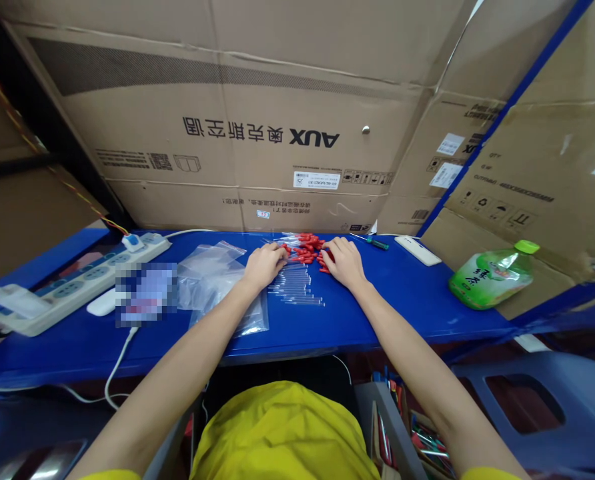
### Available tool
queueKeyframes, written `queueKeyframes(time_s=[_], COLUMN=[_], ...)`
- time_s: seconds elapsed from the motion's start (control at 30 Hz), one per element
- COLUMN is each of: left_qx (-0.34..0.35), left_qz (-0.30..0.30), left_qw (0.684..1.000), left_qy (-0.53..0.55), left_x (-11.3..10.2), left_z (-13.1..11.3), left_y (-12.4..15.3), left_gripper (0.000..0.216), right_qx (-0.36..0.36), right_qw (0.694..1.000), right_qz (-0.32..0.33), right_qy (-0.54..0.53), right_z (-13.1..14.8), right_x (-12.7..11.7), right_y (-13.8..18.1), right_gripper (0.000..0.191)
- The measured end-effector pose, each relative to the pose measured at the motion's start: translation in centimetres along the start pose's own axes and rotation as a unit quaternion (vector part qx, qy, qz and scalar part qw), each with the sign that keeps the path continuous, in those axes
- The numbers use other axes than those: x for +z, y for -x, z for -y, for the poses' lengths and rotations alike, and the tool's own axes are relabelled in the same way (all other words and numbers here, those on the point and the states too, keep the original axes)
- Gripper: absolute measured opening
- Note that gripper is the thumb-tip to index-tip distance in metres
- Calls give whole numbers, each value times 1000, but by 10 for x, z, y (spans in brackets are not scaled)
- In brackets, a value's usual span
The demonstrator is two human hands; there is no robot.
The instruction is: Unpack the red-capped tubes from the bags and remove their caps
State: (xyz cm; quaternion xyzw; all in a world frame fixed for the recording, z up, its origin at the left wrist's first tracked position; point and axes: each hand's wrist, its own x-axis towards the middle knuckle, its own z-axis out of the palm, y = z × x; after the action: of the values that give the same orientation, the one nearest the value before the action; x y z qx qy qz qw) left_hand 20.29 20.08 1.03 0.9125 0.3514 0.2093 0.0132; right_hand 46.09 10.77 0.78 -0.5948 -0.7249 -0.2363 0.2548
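A heap of clear tubes with red caps point(305, 248) lies on the blue shelf point(377, 307), and a row of clear tubes point(295, 285) spreads toward me just below it. My left hand point(264, 264) rests knuckles up at the left edge of the heap, fingers curled onto the tubes. At the heap's right edge my right hand point(343, 261) does the same, fingers bent among the red caps. What either hand grips is hidden under the fingers.
Clear plastic bags point(217, 283) lie left of the tubes. A white power strip point(77, 283) and a blurred item sit further left. A green-handled screwdriver point(376, 243), a white remote point(418, 251) and a green bottle point(492, 275) lie to the right. Cardboard boxes point(257, 133) wall the back.
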Motion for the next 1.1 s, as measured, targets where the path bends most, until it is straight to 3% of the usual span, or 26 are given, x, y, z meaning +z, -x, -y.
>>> queueKeyframes(time_s=[0.2,0.47,0.8,1.1], left_qx=[18,102,154,160], left_qz=[-35,-50,3,-2], left_qw=[999,993,988,987], left_qy=[-13,32,16,-2], left_x=[-8,-10,-11,-9], left_z=[-10,-29,-36,-36], left_y=[-1,1,2,-1], left_gripper=[17,24,28,34], right_qx=[-40,-118,-130,-88], right_qw=[999,991,988,994], right_qz=[6,21,17,15], right_qy=[17,64,87,67], right_z=[11,37,41,37], right_x=[-3,-1,7,6], right_y=[-2,-7,-3,-4], right_gripper=[31,34,22,20])
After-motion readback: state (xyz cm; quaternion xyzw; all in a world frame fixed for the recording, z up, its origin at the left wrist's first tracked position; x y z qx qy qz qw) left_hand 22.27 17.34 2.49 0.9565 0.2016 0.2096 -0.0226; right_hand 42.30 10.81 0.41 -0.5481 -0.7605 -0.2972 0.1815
